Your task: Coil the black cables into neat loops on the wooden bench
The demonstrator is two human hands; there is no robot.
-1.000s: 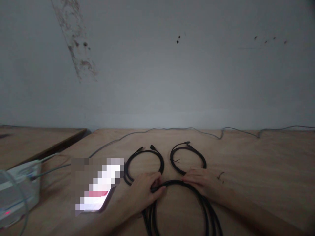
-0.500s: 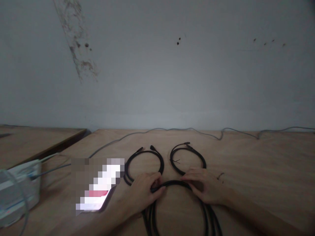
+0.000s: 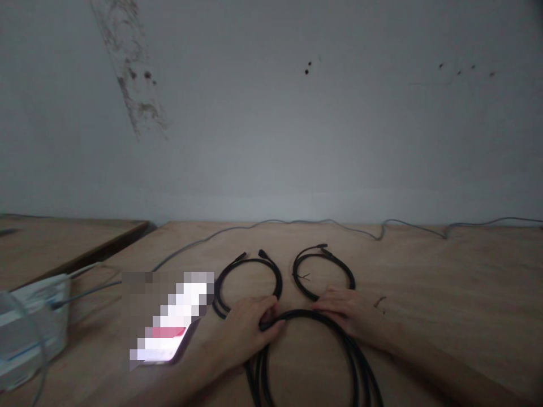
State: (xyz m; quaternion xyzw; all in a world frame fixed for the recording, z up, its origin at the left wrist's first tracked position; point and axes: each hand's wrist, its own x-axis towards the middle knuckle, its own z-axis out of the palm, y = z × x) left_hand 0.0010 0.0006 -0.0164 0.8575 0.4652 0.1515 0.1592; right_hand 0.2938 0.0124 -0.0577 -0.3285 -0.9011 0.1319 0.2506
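A large black cable coil point(image 3: 354, 362) lies at the front of the wooden table, its lower part cut off by the picture edge. My left hand point(image 3: 250, 325) pinches the coil's upper left side between thumb and fingers. At its upper right, my right hand point(image 3: 345, 311) rests with fingers stretched out flat against the table, beside the cable and seemingly not gripping it; its thumb is mostly hidden. Behind my left hand is a smaller black cable coil point(image 3: 280, 280) with two connector ends. Another small black cable coil point(image 3: 352, 274), with a thin tie, sits just beyond my right fingers.
To the left lies a phone with a lit screen point(image 3: 169, 339), partly pixelated. A white device point(image 3: 38, 328) with cords stands at the far left. One thin grey cable point(image 3: 237, 228) runs along the table's back near the wall point(image 3: 271, 141). A short brown tie point(image 3: 379, 302) lies by my right wrist.
My right thumb has drawn in towards the fingers, and more of the large coil's upper right side now shows. My left hand keeps its pinch in the same place.
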